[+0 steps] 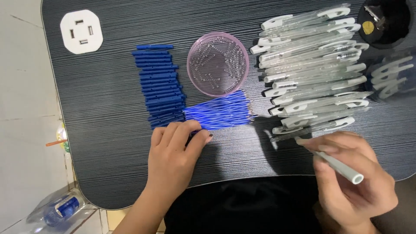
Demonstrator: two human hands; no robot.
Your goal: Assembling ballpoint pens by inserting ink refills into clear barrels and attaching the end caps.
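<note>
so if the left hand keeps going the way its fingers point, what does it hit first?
The left hand points up and slightly right across the table. Its fingertips already seem to touch the near edge of the blue refills, beside the stack of blue pen parts. Further along that line lies the pink dish. Depth is uncertain.

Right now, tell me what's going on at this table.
A person sits at a dark striped table sorting pen parts. The left hand reaches into the row of blue ink refills beside the stacked blue end plugs. The right hand holds a clear pen barrel near the pile of barrels. A pink dish of springs sits between.
</note>
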